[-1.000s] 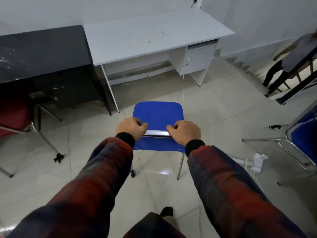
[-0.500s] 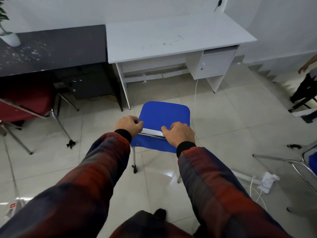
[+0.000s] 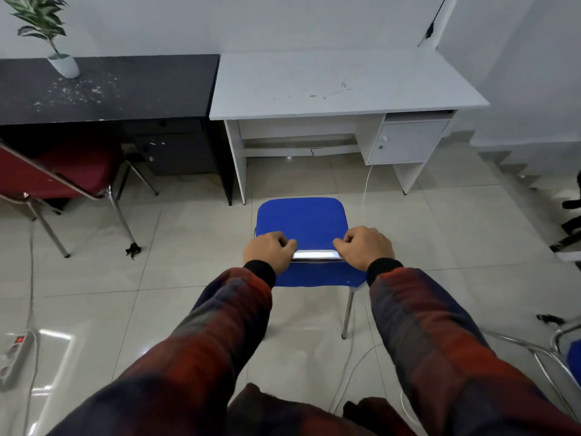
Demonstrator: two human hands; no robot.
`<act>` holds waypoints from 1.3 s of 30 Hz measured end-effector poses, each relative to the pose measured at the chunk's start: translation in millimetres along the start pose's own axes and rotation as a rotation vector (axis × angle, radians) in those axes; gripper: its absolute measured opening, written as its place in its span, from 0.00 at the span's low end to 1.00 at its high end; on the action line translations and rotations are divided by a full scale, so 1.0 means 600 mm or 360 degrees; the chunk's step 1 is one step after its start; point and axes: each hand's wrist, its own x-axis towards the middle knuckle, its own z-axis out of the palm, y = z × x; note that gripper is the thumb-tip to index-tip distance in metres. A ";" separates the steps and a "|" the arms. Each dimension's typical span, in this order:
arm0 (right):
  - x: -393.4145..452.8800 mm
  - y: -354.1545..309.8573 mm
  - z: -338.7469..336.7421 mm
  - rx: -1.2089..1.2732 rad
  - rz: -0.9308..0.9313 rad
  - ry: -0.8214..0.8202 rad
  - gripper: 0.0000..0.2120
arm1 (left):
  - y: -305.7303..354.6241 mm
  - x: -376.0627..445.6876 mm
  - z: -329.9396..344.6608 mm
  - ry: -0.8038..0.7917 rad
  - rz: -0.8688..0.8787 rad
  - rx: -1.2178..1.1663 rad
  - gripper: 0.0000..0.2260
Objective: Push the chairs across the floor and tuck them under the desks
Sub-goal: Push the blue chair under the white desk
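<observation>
Centre floor, on tiles: blue chair (image 3: pixel 301 222), seat front pointing at white desk (image 3: pixel 339 86), front-back axis square to desk edge. Your left hand (image 3: pixel 267 251) and right hand (image 3: pixel 366 247) both curled tight round chrome top rail (image 3: pixel 314 255) of backrest. Seat front just short of desk kneehole; kneehole open between left leg panel and cabinet (image 3: pixel 407 141). White cord (image 3: pixel 366 184) hangs near seat's right corner. Red chair (image 3: pixel 63 171) well left, at black desk (image 3: pixel 107 89).

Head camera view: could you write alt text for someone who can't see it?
Both hands, left hand and right hand, grip the chrome top rail of a blue chair facing a white desk. A red chair stands partly under a black desk beside it.
</observation>
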 end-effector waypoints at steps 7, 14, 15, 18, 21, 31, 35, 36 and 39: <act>0.039 0.083 -0.047 -0.0034 -0.0142 -0.0068 0.14 | 0.075 -0.021 0.054 0.0065 -0.0042 -0.0082 0.09; 0.050 0.138 -0.082 -0.0068 -0.0201 -0.0088 0.14 | 0.134 -0.042 0.100 0.0120 -0.0145 -0.0042 0.09; 0.049 0.142 -0.084 -0.0062 -0.0205 -0.0088 0.14 | 0.138 -0.044 0.102 0.0127 -0.0161 -0.0023 0.09; 0.045 0.144 -0.083 -0.0020 -0.0193 -0.0107 0.14 | 0.141 -0.042 0.100 0.0113 -0.0219 0.0000 0.09; 0.040 0.143 -0.078 -0.0003 -0.0177 -0.0092 0.16 | 0.144 -0.039 0.096 0.0088 -0.0246 0.0033 0.09; 0.040 0.156 -0.071 -0.0009 -0.0141 -0.0007 0.17 | 0.147 -0.024 0.099 0.0070 -0.0186 0.0016 0.10; 0.059 0.160 -0.074 -0.0047 -0.0194 -0.0006 0.17 | 0.160 -0.014 0.100 0.0066 -0.0207 0.0055 0.10; 0.067 0.162 -0.074 -0.0049 -0.0203 -0.0011 0.17 | 0.165 -0.011 0.102 0.0067 -0.0218 0.0065 0.10; 0.090 0.175 -0.087 -0.0039 -0.0208 -0.0025 0.16 | 0.187 0.000 0.109 0.0080 -0.0228 0.0057 0.10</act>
